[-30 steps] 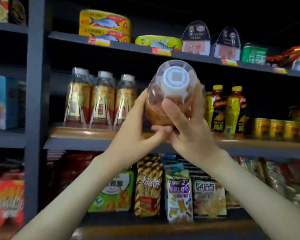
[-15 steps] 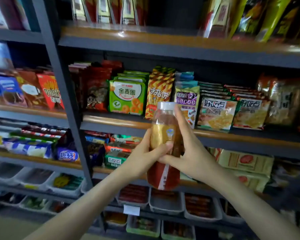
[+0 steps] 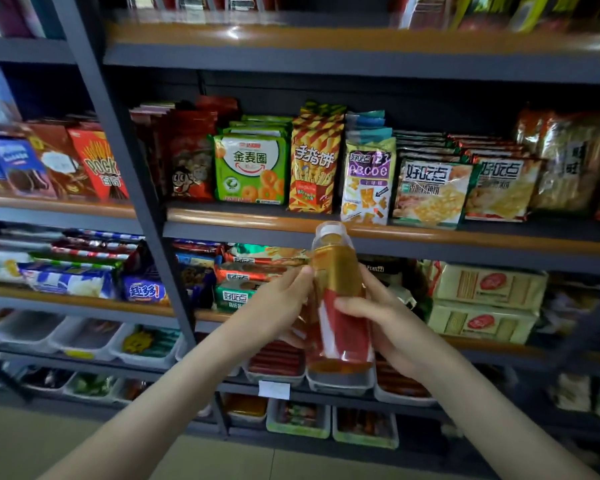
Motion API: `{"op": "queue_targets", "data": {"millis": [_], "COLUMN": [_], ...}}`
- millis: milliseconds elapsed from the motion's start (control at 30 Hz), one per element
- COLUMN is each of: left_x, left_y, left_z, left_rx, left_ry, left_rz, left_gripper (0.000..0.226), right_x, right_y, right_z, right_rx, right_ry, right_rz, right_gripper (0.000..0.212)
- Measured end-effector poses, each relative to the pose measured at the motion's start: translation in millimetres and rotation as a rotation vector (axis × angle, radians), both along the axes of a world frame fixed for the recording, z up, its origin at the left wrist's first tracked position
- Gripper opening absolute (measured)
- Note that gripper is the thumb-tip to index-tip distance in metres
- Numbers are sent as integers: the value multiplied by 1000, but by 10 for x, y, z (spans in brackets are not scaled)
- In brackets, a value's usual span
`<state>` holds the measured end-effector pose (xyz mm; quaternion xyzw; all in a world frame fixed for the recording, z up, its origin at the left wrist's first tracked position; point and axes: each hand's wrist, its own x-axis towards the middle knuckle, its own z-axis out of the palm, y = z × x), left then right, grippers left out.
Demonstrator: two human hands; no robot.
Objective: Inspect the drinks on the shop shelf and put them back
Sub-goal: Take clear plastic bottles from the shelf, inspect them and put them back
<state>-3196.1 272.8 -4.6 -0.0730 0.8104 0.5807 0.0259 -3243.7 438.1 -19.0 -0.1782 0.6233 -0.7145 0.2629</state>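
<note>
Plastic drink bottle (image 3: pixel 338 271), full so weighty, stiff, smooth, probably slippery; gripped mid-label, left hand (image 3: pixel 274 313) and right hand (image 3: pixel 388 323) fingers (image 3: pixel 352 304) curled round it.

bottle (image 3: pixel 338 299): white cap, gold-and-red label, amber drink; upright, slightly tilted; held before snack shelves

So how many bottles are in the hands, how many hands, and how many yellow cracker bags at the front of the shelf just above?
Held drink bottle: 1
Hands: 2, left hand and right hand
Front yellow cracker bags: 2, left cracker bag and right cracker bag
Total: 5
</note>
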Motion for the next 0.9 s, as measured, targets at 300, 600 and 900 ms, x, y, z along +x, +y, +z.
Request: {"op": "queue_targets", "data": {"millis": [300,600,900], "left_x": [128,202,177], "left_y": [-134,-205,-276], "left_z": [-293,-358,-617], "left_rx": [436,56,-115], "left_ry": [-246,38,205], "left_rz": [-206,-132,-151], "left_gripper": [70,55,82], "right_x": [201,146,143], "right_y": [-255,-266,-65], "right_z": [-306,-202,-121], "right_rx": [-222,102,-1], "right_ry": [-251,102,371], "right_rz": [14,-33,-29], "right_gripper": [111,57,55]}}
